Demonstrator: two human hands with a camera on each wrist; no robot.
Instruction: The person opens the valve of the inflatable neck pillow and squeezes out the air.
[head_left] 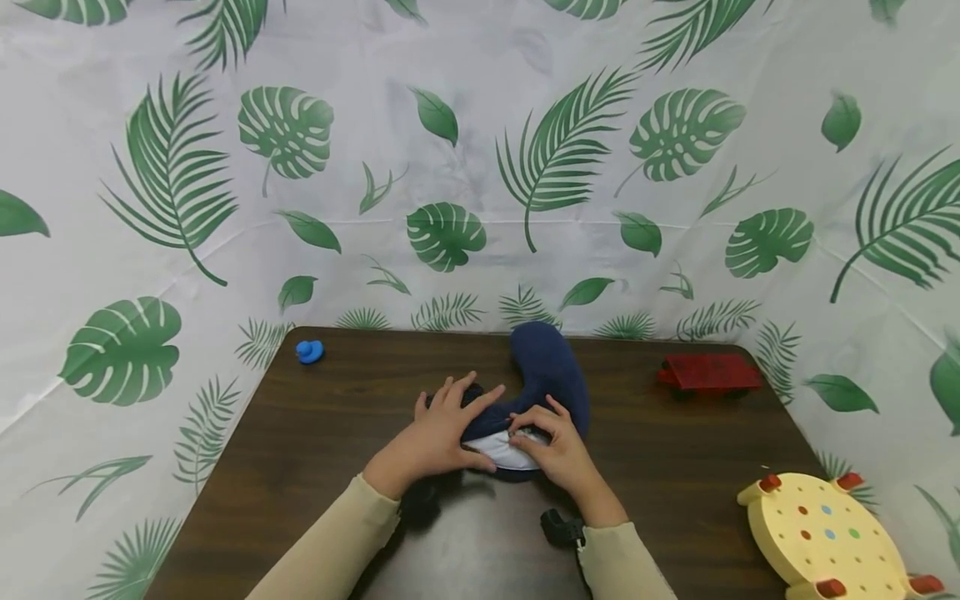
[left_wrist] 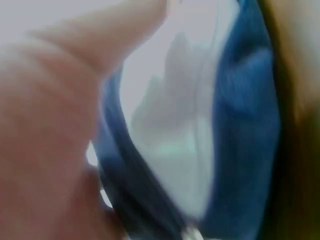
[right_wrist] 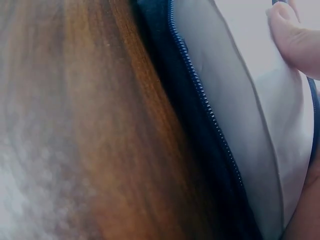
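A navy blue neck pillow (head_left: 551, 358) lies on the table with its zipper (right_wrist: 205, 102) undone, so that white inner fabric (left_wrist: 170, 115) shows along the near side. Fingers spread, my left hand (head_left: 435, 433) rests across the pillow's left part, thumb along the edge of the white fabric. On the opening's right side, my right hand (head_left: 555, 446) pinches the pillow's cloth between thumb and index finger; the exact spot between the fingertips is hidden. A small shiny piece (left_wrist: 192, 232) shows at one end of the opening in the left wrist view, too blurred to identify.
The dark wooden table (head_left: 315, 467) carries a small blue toy (head_left: 309, 351) at the far left and a red box-like object (head_left: 708, 372) at the far right. A yellow round pegged board (head_left: 825, 533) with red legs stands near right. A leaf-patterned cloth (head_left: 450, 167) hangs behind.
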